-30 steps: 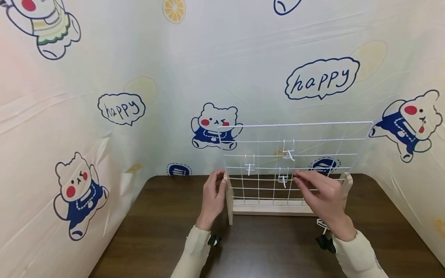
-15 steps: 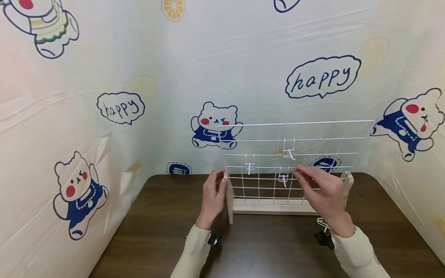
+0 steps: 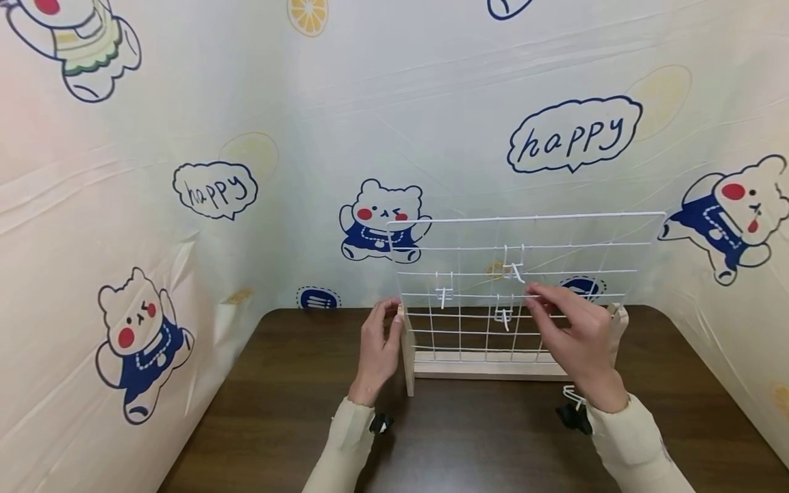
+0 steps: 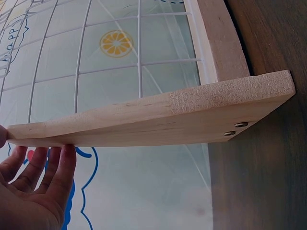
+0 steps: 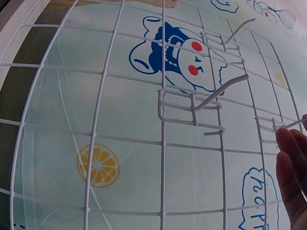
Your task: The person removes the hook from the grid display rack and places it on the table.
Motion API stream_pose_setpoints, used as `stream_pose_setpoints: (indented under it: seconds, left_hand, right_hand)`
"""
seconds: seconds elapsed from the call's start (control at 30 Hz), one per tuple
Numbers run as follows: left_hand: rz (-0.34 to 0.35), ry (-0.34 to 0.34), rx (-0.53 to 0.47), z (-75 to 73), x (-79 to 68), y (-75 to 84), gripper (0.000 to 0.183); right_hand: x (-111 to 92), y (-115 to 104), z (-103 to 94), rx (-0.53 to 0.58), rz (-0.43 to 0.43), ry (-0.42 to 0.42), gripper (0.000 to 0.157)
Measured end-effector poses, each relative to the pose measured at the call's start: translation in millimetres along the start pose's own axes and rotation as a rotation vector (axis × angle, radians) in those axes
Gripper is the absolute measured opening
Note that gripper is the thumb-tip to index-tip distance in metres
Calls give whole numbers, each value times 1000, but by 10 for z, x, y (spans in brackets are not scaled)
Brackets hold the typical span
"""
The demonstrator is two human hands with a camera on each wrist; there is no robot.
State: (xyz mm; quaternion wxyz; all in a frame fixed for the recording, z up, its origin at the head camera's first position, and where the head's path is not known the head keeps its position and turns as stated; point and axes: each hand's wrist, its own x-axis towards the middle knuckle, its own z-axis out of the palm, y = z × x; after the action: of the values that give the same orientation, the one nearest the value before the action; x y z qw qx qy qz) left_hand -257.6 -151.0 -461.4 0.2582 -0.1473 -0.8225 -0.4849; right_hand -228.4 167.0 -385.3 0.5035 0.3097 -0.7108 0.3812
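Note:
A white wire grid panel (image 3: 468, 333) stands in a pale wooden stand (image 3: 493, 370). My left hand (image 3: 376, 346) grips the stand's left side board (image 4: 120, 120) near its top, fingers on the outer face. Three white wire hooks hang on the grid: an upper hook (image 3: 513, 268), a lower hook (image 3: 503, 315) and a left hook (image 3: 444, 294). My right hand (image 3: 573, 335) is in front of the grid, thumb and fingertips close together beside the upper hook's prong. The right wrist view catches these fingers (image 5: 290, 143) at its edge; whether they touch or pinch the prong is unclear.
Beneath my right wrist a bent white wire piece (image 3: 573, 393) lies on the dark wooden table (image 3: 474, 431). A printed cloth (image 3: 277, 103) with cartoon bears surrounds the table behind and at both sides. The stand's right side board (image 3: 618, 329) is partly behind my right hand.
My right hand has risen slightly from near the lower hook toward the upper hook's prong. The left hand keeps its grip on the side board, and all three hooks stay put.

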Motion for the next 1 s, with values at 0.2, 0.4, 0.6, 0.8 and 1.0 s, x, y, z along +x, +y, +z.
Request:
stream_pose_setpoints:
  seconds: [0.2, 0.4, 0.6, 0.8, 1.0]
  left_hand:
    - [-2, 6, -1, 0, 2, -5, 27]
    - [-6, -1, -6, 2, 2, -6, 28]
    - [-26, -9, -10, -2, 6, -11, 29]
    - [-25, -10, -10, -14, -1, -11, 28]
    - [-22, -19, -14, -16, -2, -8, 28]
  right_hand:
    - [52, -16, 6, 5, 40, -27, 31]
    - [77, -17, 27, -4, 41, -30, 34]
    - [78, -3, 47, -18, 56, -40, 40]
    - [100, 3, 68, -27, 54, -33, 43]
    - [137, -16, 78, -19, 55, -27, 44]
